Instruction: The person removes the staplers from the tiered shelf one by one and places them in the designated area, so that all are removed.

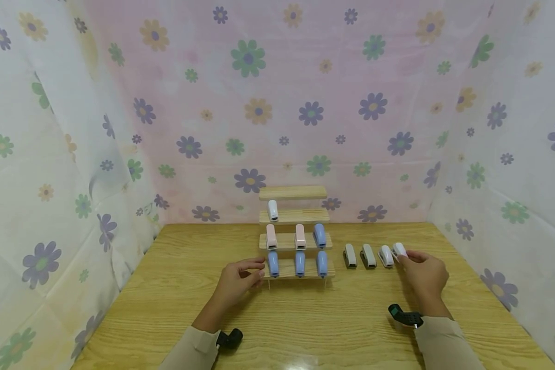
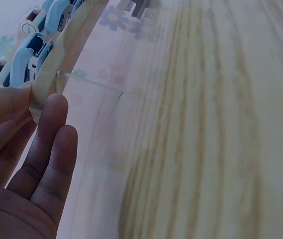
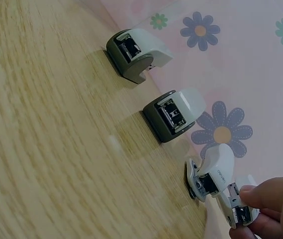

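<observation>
My right hand pinches a white stapler at the right end of a row. Beside it stands another white stapler; in the right wrist view the held stapler overlaps this neighbour. Two grey-and-white staplers stand further left. My left hand grips the left end of the bottom board of a stepped wooden rack, with two fingers reaching past the board's end. Three blue staplers line that board.
Two pink staplers and a blue one sit one tier up, with a white stapler above them. The top board is bare. Flowered cloth surrounds the wood-grain table at the back and sides.
</observation>
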{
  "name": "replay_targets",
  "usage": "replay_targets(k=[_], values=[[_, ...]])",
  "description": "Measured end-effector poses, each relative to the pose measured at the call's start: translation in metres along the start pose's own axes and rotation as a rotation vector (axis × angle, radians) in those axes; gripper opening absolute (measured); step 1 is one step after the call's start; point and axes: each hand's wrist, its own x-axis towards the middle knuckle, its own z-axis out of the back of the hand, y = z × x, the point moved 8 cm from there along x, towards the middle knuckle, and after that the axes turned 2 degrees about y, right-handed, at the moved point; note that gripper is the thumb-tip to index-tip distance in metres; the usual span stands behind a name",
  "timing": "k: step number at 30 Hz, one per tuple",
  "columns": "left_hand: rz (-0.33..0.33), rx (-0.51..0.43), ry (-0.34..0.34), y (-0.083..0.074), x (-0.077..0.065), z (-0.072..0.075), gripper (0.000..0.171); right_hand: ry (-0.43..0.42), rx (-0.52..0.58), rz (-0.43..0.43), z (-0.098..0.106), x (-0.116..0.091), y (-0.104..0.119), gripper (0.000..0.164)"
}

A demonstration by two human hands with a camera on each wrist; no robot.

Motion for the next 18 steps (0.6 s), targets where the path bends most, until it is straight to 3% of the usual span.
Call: replay_targets(k=[18], values=[[0.014,0.009,-0.001,-0.0017,-0.0011,-0.0007,0.027,-0.005,-0.005,0.003,-0.0002,-0.0004,-0.0043,0.046]])
